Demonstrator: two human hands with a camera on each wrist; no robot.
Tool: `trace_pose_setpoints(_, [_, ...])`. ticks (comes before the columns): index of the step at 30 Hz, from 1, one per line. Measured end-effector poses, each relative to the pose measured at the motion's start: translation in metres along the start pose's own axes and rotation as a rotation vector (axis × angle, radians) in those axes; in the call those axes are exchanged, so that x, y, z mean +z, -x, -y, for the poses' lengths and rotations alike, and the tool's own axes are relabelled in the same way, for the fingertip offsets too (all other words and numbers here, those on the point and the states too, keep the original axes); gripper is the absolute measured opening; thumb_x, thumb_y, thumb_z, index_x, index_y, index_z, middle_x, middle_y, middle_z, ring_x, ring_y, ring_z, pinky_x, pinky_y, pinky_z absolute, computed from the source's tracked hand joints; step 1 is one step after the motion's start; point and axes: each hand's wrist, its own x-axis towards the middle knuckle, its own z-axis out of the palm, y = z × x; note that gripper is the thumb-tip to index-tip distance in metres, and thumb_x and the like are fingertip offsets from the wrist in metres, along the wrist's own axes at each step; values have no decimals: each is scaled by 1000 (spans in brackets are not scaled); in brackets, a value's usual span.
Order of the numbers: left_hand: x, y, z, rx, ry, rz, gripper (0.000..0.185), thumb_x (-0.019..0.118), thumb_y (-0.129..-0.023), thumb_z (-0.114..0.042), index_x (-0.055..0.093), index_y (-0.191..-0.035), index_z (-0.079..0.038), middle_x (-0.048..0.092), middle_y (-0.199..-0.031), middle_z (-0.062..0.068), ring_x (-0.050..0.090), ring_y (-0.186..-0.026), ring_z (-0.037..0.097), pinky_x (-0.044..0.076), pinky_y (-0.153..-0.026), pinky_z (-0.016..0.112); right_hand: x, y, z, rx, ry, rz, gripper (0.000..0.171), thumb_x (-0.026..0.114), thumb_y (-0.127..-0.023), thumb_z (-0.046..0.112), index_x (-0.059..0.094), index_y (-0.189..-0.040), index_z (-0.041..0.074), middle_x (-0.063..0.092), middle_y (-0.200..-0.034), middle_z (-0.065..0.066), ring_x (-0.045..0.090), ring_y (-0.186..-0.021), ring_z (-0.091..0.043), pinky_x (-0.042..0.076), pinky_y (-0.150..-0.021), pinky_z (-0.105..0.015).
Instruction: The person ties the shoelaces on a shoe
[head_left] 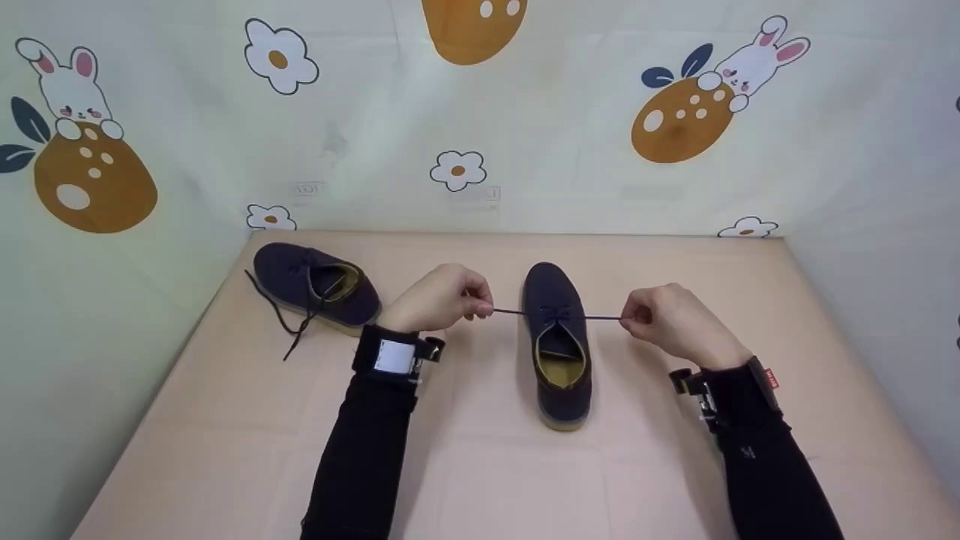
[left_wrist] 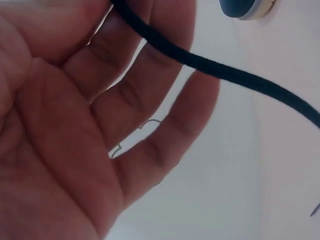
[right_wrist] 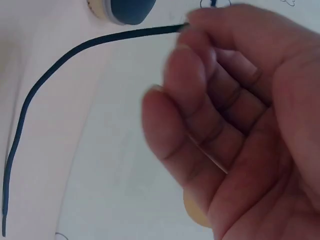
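A dark navy shoe (head_left: 552,289) with a tan lining stands upright in the middle of the table, toe pointing away from me. Its lace runs out level to both sides. My left hand (head_left: 448,296) pinches the left stretch of lace (head_left: 508,310) between thumb and fingertips. On the other side my right hand (head_left: 675,319) pinches the right stretch of lace (head_left: 602,318). In the left wrist view the dark lace (left_wrist: 230,74) crosses the fingers. The right wrist view shows a loose lace end (right_wrist: 55,65) curving down from the pinching fingertips.
A second navy shoe (head_left: 289,277) lies at the back left, its lace (head_left: 279,315) trailing loose over the table beside it. The pale pink table (head_left: 480,480) meets a patterned cloth wall (head_left: 375,150) at the back.
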Motion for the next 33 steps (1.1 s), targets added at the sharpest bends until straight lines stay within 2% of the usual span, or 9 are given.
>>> trace_pose_setpoints(5, [-2, 4, 5, -47, -66, 42, 10, 76, -87, -10, 74, -77, -9, 67, -75, -7, 56, -72, 12, 44, -70, 29, -1, 2, -2, 3, -3, 60, 12, 70, -80, 2, 72, -76, 12, 62, -67, 11, 55, -61, -7, 47, -60, -27])
trace_pose_setpoints(8, [-1, 2, 7, -41, -87, 35, 9, 77, -86, -12, 75, -78, -7, 67, -79, -7, 53, -78, 14, 42, -75, 31, 0, 3, -2, 7, -1, 51, 12, 69, -80, 2, 71, -75, 13, 62, -67, 11, 56, -61, -7, 48, -61, -28])
trace_pose_setpoints(11, [0, 1, 8, -45, -91, 14, 9, 76, -87, -12, 75, -79, -9, 66, -79, -6, 51, -77, 13, 41, -74, 30, -1, 4, -2, 10, 9, 30, 15, 67, -80, 1, 69, -75, 15, 61, -67, 11, 55, -62, -7, 48, -62, -28])
trace_pose_setpoints(15, [2, 1, 7, -118, 0, 44, 14, 71, -92, -13, 72, -80, -8, 68, -71, 4, 57, -64, 16, 46, -62, 27, -2, 5, -3, 11, 13, 31, 15, 65, -81, 1, 68, -77, 15, 59, -67, 11, 53, -62, -7, 46, -62, -29])
trace_pose_setpoints(18, [5, -2, 6, -171, 103, 41, 17, 66, -96, -14, 69, -83, -4, 71, -73, 12, 66, -61, 25, 54, -59, 30, -3, 6, -3, 19, 8, 41, 14, 64, -82, 2, 67, -79, 15, 59, -67, 10, 52, -61, -8, 45, -61, -29])
trace_pose_setpoints(21, [12, -9, 4, -162, 134, -68, 20, 65, -97, -20, 69, -86, -5, 73, -79, 10, 70, -68, 24, 54, -63, 32, -3, 7, -3, 26, 2, 42, 14, 64, -83, 2, 67, -79, 16, 59, -66, 10, 53, -61, -7, 45, -61, -29])
trace_pose_setpoints(25, [27, -22, 1, -126, 147, -312, 20, 71, -93, -31, 69, -86, -12, 73, -78, 0, 67, -70, 13, 45, -60, 28, -2, 6, 0, 26, -7, 49, 13, 65, -83, 2, 67, -80, 15, 59, -65, 10, 53, -59, -7, 46, -60, -29])
trace_pose_setpoints(29, [40, -38, -4, -82, 280, -509, 14, 76, -89, -22, 69, -89, -9, 73, -79, 0, 67, -69, 12, 49, -61, 24, -2, 5, 3, 26, -1, 54, 12, 65, -83, 4, 66, -80, 15, 59, -66, 10, 53, -60, -8, 45, -61, -29])
trace_pose_setpoints(33, [42, -58, -15, -19, 372, -605, 11, 74, -90, -10, 68, -97, -4, 74, -86, 3, 69, -71, 12, 54, -64, 23, -3, 3, 4, 36, 12, 57, 11, 65, -83, 5, 66, -81, 16, 59, -66, 10, 53, -61, -8, 45, -61, -30])
